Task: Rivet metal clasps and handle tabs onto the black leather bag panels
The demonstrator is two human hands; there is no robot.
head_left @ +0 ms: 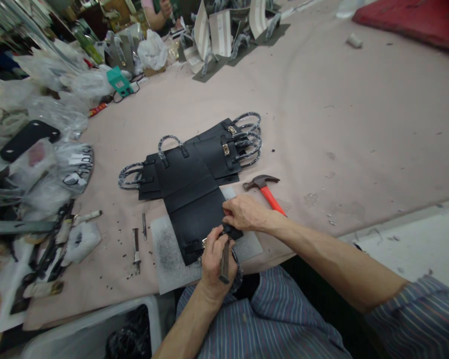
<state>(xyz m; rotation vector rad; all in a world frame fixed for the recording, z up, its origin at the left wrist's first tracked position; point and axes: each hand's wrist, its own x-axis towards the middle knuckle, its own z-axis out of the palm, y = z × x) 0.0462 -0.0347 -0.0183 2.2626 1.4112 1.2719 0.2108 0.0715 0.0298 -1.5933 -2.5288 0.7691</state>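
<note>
A black leather bag panel (pixel 194 214) lies folded out toward me over a speckled light slab (pixel 168 249). My left hand (pixel 215 262) is closed around a flat metal tool (pixel 224 264), whose near end sticks up out of the fist; its far end is hidden. This hand rests at the panel's near edge, beside a gold-coloured clasp and a wrapped handle (pixel 238 274). My right hand (pixel 245 213) is closed at the panel's right edge, fingertips pinched close to a small black tab (pixel 232 231). What those fingertips hold is hidden.
A claw hammer (pixel 267 192) with a red handle lies right of the panel. More black bag panels (pixel 217 149) with wrapped handles overlap behind. Metal punches (pixel 136 249) lie left. Plastic bags (pixel 71 164) crowd the left side; grey bag parts (pixel 224 37) and another person's arm (pixel 157 17) are farther back.
</note>
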